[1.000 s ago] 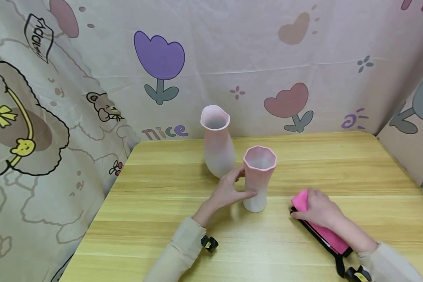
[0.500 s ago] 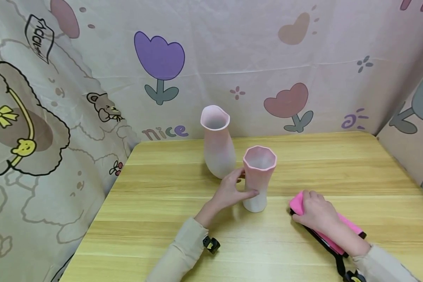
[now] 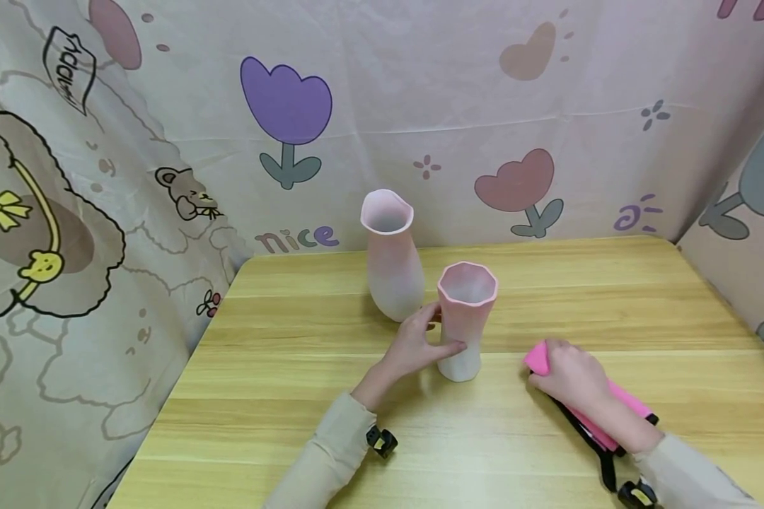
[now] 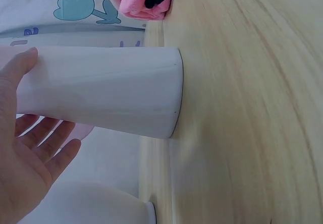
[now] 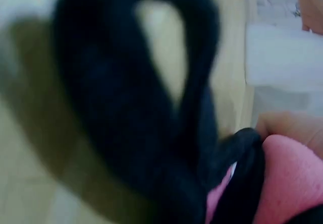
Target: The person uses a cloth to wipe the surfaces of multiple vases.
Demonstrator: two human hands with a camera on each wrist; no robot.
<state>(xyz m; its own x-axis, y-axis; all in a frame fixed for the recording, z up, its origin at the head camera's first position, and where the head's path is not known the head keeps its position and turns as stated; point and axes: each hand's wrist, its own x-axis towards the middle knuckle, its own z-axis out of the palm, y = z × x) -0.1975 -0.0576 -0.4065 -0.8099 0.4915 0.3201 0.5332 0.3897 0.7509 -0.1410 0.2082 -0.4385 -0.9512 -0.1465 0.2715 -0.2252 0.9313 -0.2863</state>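
My left hand (image 3: pixel 420 341) grips a pink-to-white vase (image 3: pixel 466 322) with an octagonal rim, its thumb across the near side and its fingers round the left. In the left wrist view the base of this vase (image 4: pixel 121 85) meets the wooden table. A second, taller vase (image 3: pixel 391 276) with a wavy rim stands behind the hand. Farther right, my right hand (image 3: pixel 573 375) holds the upper end of a long pink cloth-like item (image 3: pixel 630 403) with black edging and a black strap. The right wrist view shows the strap (image 5: pixel 111 82) as a blurred loop; the item's exact kind is unclear.
The wooden table (image 3: pixel 280 339) is backed by a printed curtain (image 3: pixel 420 85), with more printed fabric on the left and right. A small black wrist device (image 3: pixel 382 442) sits at each cuff.
My right hand has shifted slightly left with the pink item, which has turned a little and shows more of its right side. The left hand and both vases stay in place.
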